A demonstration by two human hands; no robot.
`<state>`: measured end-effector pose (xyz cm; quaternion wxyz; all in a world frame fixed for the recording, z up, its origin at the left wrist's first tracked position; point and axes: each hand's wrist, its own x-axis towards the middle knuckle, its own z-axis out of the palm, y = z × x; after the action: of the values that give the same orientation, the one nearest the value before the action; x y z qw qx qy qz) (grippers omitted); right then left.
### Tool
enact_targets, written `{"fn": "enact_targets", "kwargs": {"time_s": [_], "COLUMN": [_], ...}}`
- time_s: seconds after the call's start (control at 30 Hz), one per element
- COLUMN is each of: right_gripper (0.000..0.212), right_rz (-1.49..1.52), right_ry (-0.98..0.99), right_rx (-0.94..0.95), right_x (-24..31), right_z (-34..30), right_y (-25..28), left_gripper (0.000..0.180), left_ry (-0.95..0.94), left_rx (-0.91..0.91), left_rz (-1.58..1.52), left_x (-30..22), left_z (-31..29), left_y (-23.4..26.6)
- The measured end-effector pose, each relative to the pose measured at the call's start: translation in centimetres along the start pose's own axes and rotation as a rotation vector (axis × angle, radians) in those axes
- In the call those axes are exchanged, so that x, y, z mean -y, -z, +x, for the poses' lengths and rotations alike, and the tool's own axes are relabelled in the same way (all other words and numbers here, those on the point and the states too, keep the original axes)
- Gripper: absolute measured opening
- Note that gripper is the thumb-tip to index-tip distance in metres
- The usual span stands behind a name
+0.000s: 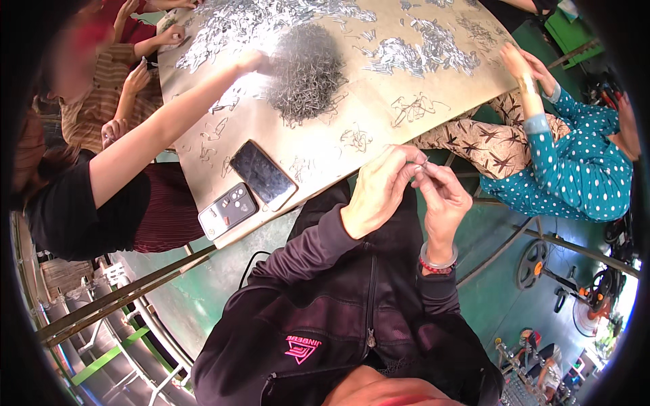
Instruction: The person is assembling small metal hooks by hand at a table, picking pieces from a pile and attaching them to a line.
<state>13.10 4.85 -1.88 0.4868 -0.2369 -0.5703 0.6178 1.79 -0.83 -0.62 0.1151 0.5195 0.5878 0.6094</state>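
Note:
My left hand (382, 189) and my right hand (443, 196) meet just off the near edge of the table, fingertips pinched together. Between them is a small silver metal piece (424, 164), mostly covered by the fingers, so its exact form is hidden. On the tabletop just beyond lie small loose groups of bent wire pieces (355, 139), with another cluster of wires (414, 108) farther right. A big dark heap of wire pieces (305, 78) rises in the middle of the table.
Flat silver metal pieces (423, 54) are scattered across the far side. Two phones, one dark-screened (263, 174) and one in a pale case (229, 211), lie at the near left. A co-worker's arm (169, 132) reaches over the table; a person in teal dots (569, 162) sits right.

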Motion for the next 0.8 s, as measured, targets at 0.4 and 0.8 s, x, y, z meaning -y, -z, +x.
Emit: {"fn": "enact_targets", "kwargs": {"time_s": [0.4, 0.8], "right_gripper": [0.017, 0.009], "right_rz": [-0.759, -1.281], "right_ry": [0.026, 0.365], "right_rx": [0.274, 0.510], "right_x": [-10.0, -15.6], "right_z": [18.5, 21.9], "right_y": [3.8, 2.9], "left_gripper": [0.009, 0.010], "left_ry": [0.049, 0.042], "left_rx": [0.065, 0.061], "left_rz": [-0.120, -0.109], "left_x": [0.1, 0.3], "left_z": [-0.1, -1.1], "left_y": [0.0, 1.5]}}
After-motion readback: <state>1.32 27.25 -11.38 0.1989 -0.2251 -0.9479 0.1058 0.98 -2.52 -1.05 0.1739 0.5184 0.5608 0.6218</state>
